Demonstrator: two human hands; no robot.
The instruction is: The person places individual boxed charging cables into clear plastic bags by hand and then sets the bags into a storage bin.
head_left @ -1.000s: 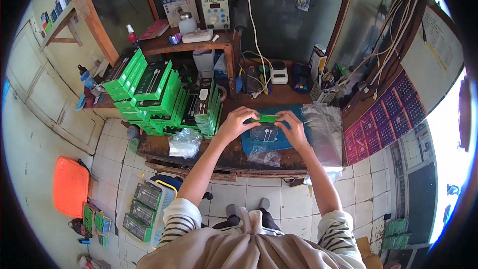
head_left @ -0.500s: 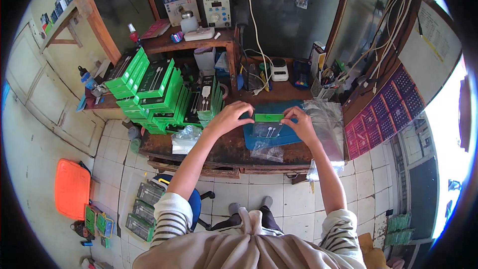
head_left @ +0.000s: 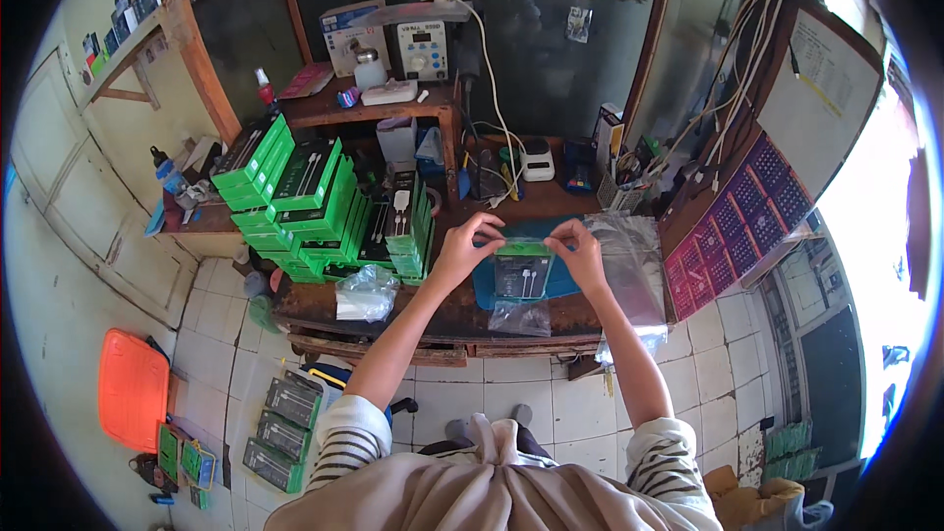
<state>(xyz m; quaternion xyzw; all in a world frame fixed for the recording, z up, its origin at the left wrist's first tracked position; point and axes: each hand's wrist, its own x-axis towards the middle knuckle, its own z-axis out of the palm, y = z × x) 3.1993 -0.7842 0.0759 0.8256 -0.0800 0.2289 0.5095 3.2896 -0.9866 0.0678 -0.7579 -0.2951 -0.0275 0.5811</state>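
A small black and green cable box (head_left: pixel 522 276) stands in front of me over the blue mat, its green edge at the top. Clear plastic bag (head_left: pixel 519 318) film shows around it and hangs crumpled below its lower edge. My left hand (head_left: pixel 466 252) pinches the upper left corner of the bag between thumb and finger. At the upper right corner my right hand (head_left: pixel 579 254) pinches the film in the same way. Whether the fingertips also touch the box is too small to tell. Part of the blue mat (head_left: pixel 563 282) shows beside the box.
Tall stacks of green and black boxes (head_left: pixel 313 182) stand on the left of the wooden desk (head_left: pixel 442 313). A pile of clear bags (head_left: pixel 366 292) lies before them. More flat plastic sleeves (head_left: pixel 629 270) spread at the right. A tray of packed boxes (head_left: pixel 283 425) sits low at left.
The box has tilted, so its printed front now faces me more. Both hands have shifted to its upper corners, and the head view has moved slightly.
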